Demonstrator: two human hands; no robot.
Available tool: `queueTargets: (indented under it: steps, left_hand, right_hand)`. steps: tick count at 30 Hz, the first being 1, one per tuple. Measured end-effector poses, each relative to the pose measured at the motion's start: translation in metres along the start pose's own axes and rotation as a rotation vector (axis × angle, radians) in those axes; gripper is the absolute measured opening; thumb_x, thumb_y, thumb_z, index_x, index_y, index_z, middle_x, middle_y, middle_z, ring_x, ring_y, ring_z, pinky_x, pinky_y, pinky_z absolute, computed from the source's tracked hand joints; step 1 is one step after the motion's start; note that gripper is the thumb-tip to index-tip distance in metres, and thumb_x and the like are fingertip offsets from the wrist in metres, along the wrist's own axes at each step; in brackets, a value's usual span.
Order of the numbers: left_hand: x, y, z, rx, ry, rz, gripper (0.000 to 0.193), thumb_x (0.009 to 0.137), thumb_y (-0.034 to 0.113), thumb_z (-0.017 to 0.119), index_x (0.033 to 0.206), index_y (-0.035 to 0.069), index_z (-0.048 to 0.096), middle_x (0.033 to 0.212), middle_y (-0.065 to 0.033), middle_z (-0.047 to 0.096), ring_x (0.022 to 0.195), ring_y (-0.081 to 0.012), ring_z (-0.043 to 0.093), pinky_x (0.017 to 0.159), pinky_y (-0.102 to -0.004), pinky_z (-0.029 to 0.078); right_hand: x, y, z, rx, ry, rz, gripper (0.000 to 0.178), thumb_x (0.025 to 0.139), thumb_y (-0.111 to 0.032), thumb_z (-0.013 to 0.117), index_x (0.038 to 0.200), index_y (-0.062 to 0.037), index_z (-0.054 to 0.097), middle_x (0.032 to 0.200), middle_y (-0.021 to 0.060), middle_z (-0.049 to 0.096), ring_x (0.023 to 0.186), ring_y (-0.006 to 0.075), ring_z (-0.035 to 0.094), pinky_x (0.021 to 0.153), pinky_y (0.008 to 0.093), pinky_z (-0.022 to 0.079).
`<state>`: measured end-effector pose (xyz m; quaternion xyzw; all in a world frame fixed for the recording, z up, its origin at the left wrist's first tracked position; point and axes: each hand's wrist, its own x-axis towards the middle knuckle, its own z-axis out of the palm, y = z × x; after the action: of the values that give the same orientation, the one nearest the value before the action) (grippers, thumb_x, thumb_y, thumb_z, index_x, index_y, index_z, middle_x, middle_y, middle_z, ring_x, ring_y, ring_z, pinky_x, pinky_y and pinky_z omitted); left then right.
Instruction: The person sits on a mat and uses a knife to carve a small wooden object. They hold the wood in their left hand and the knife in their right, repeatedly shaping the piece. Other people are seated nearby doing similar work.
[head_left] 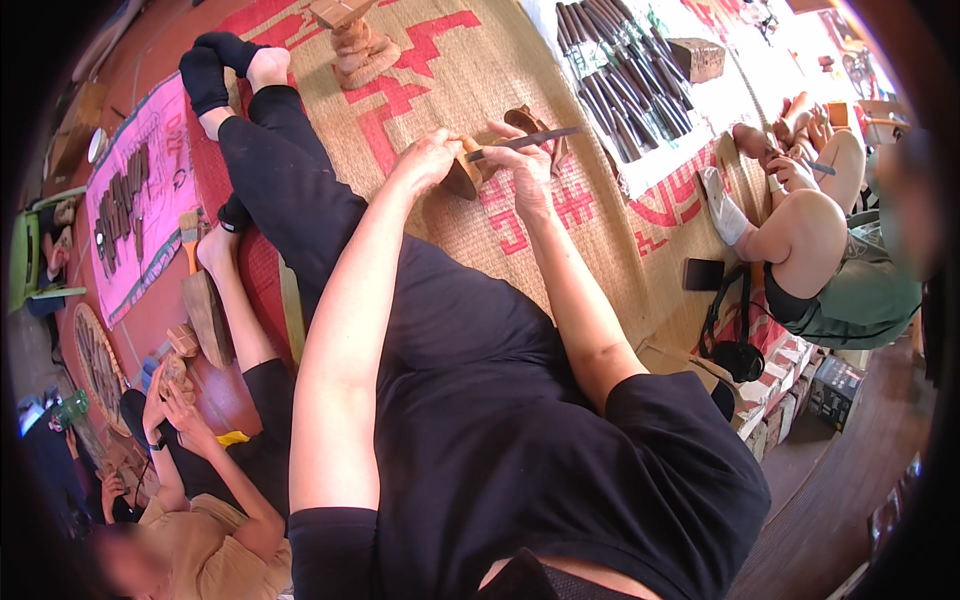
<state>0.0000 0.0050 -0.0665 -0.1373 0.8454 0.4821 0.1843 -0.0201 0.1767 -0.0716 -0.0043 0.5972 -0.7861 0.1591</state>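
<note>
My left hand (428,158) is closed round a pale-brown carved piece of wood (462,178) with a wide, flat end, held above the woven mat. In my right hand (526,172) is a slim, dark carving tool (545,137). One end of it meets the wood and the other sticks out to the right past my fingers. Whether its working edge bites into the wood is too small to tell. Just beyond my right hand a darker brown wooden carving (528,122) rests on the mat.
Rows of dark carving tools (625,95) lie on a white cloth at the far right, with a wood block (697,60) beside them. More tools (122,215) are on a pink cloth at left. A carved figure (360,55) stands far off. People work at both sides; a phone (703,274) lies right.
</note>
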Motion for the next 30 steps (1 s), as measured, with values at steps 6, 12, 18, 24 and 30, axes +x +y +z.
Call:
queueTargets:
  steps: [6,12,18,24,30]
  left_hand:
    - [-0.008,0.011,-0.003,-0.006,-0.007,-0.010,0.037,0.090,0.026,0.047,0.119,0.006,0.053,0.115,-0.0176,0.057,0.108,-0.0268,0.054,0.090,-0.0344,0.042]
    - [-0.006,0.007,-0.001,0.028,0.019,-0.012,0.036,0.089,0.028,0.046,0.117,0.007,0.055,0.114,-0.0171,0.058,0.107,-0.0263,0.055,0.090,-0.0345,0.042]
    - [-0.004,0.003,0.001,-0.017,0.019,-0.009,0.034,0.089,0.028,0.046,0.115,0.009,0.056,0.112,-0.0160,0.059,0.105,-0.0257,0.056,0.089,-0.0344,0.042]
    - [-0.004,0.008,-0.002,0.012,0.001,-0.001,0.036,0.090,0.028,0.047,0.118,0.007,0.054,0.115,-0.0165,0.057,0.108,-0.0254,0.054,0.090,-0.0342,0.042]
    - [-0.002,0.002,0.001,-0.018,-0.020,-0.018,0.036,0.090,0.027,0.047,0.118,0.006,0.054,0.116,-0.0172,0.057,0.108,-0.0260,0.054,0.091,-0.0345,0.041]
  right_hand:
    - [0.003,-0.001,-0.003,-0.017,0.015,-0.023,0.043,0.068,-0.002,0.068,0.109,0.0042,0.058,0.077,0.0045,0.064,0.068,0.0104,0.059,0.069,0.0223,0.045]
    - [0.005,0.005,-0.008,0.019,0.045,0.003,0.041,0.067,-0.001,0.068,0.107,0.0038,0.059,0.079,0.0038,0.064,0.072,0.0104,0.059,0.070,0.0226,0.046]
    - [-0.001,-0.002,-0.003,0.000,0.007,-0.029,0.042,0.067,0.000,0.068,0.108,0.0030,0.059,0.078,0.0027,0.064,0.071,0.0101,0.058,0.070,0.0219,0.044]
    - [0.007,0.005,-0.011,-0.012,0.031,-0.004,0.040,0.067,0.000,0.068,0.106,0.0021,0.061,0.078,0.0023,0.063,0.072,0.0091,0.057,0.069,0.0214,0.043]
    - [-0.002,-0.001,-0.002,-0.010,-0.003,-0.028,0.039,0.067,0.000,0.067,0.106,0.0041,0.060,0.081,0.0047,0.064,0.071,0.0102,0.058,0.069,0.0224,0.045]
